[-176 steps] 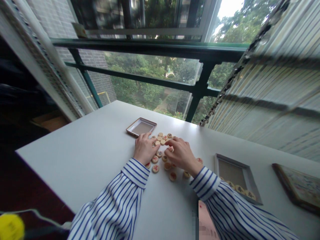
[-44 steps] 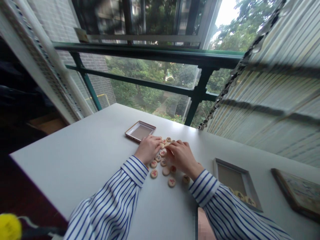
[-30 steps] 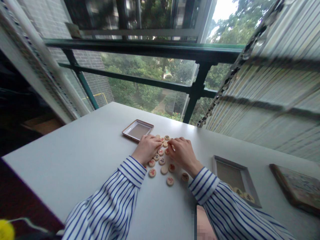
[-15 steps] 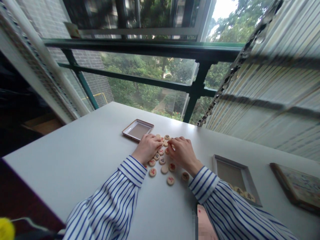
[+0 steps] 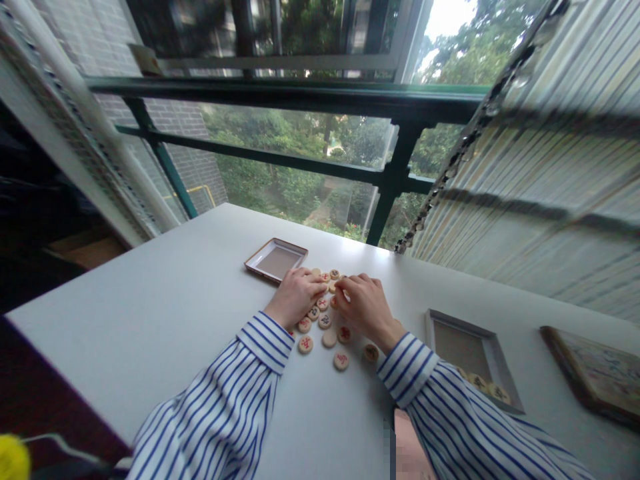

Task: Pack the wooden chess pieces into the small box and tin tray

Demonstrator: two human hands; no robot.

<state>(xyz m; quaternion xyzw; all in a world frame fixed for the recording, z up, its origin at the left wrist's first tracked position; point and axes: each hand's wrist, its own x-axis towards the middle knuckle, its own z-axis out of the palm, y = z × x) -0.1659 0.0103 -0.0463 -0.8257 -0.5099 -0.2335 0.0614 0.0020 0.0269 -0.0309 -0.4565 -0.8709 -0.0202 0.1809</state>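
Several round wooden Chinese chess pieces (image 5: 325, 321) lie loosely over the white table, some with red or dark characters and some plain side up. My left hand (image 5: 299, 293) rests at the left of the group, fingers bent and close together, their tips at a pale piece (image 5: 325, 289). Opposite it, my right hand (image 5: 364, 300) has thumb and forefinger brought together; what lies in that pinch is hidden. Between the two hands sits a plain piece (image 5: 333, 287). Nearer me are a red-marked piece (image 5: 341, 361) and a dark-marked piece (image 5: 371, 353).
Behind my left hand lies a shallow tray (image 5: 253, 266). To the right, an open box (image 5: 493, 340) holds several pieces (image 5: 477, 382), partly behind my right sleeve. A patterned box lid (image 5: 595, 367) is at the far right. A green railing (image 5: 280, 153) runs beyond the table (image 5: 150, 307).
The plain piece between my hands and a few pieces at the far side have shifted very slightly to the right. Both hands stay almost in the same place.
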